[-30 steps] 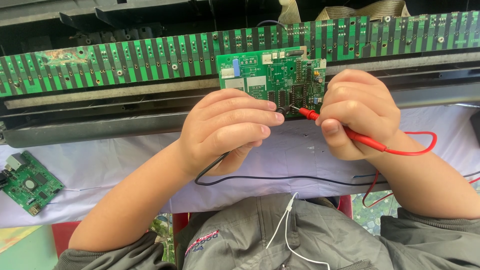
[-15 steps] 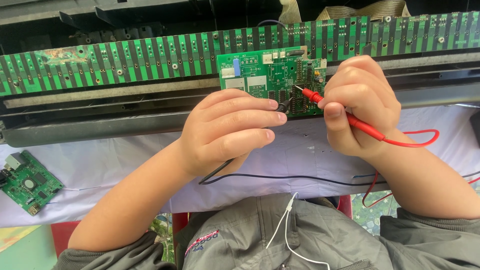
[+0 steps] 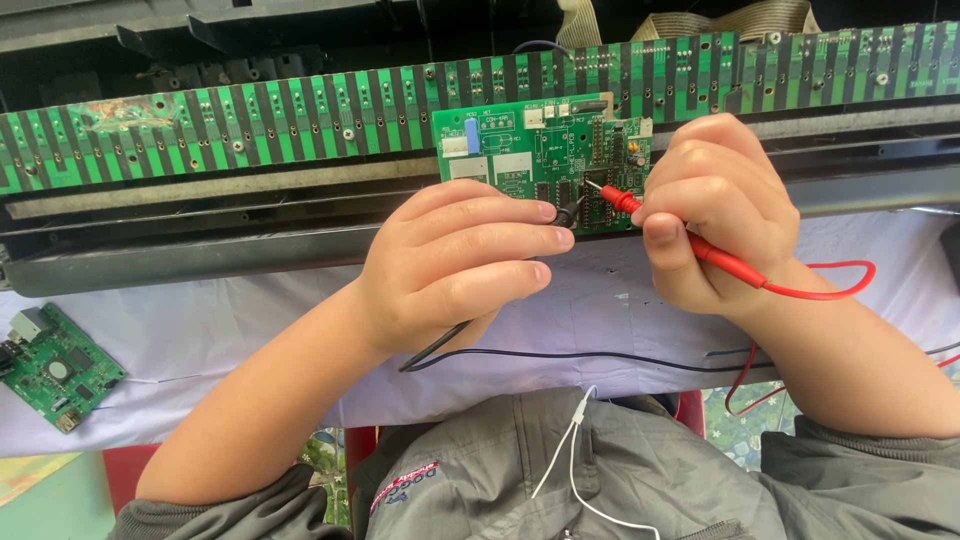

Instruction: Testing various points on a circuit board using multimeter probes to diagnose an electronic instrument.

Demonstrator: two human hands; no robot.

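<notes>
Keep your right hand (image 3: pixel 715 205) pinching the red probe (image 3: pixel 690 243) and your left hand (image 3: pixel 455 265) pinching the black probe (image 3: pixel 568 212) steady on the green circuit board (image 3: pixel 540 160).

Table (image 3: pixel 250 330) w/ white cloth cover. Directly on it: long dark chassis (image 3: pixel 200 250) across the far side, small green circuit board (image 3: pixel 55 365) at left edge, black lead (image 3: pixel 600 357) and red lead (image 3: pixel 850 280) near front.

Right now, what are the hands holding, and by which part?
The right hand grips the red probe around its handle. The left hand grips the black probe likewise, its handle hidden in the fist.
</notes>
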